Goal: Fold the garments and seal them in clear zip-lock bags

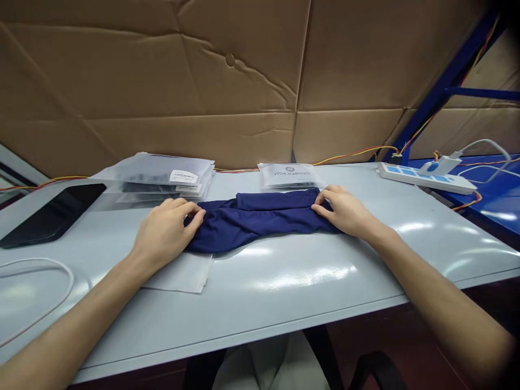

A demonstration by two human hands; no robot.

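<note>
A navy blue piece of fabric lies folded into a long strip across the middle of the table, with a narrow flap along its far edge. At its left end, my left hand pinches the cloth between thumb and fingers. My right hand grips the right end, near the end of the flap. What kind of garment it is, I cannot make out. Partly under the fabric and my left hand is a flat translucent bag.
Behind my left hand sits a stack of frosted plastic bags with white labels. Another printed bag lies at the back. A black tablet-like device and white cable are left; a power strip is right. Cardboard stands behind.
</note>
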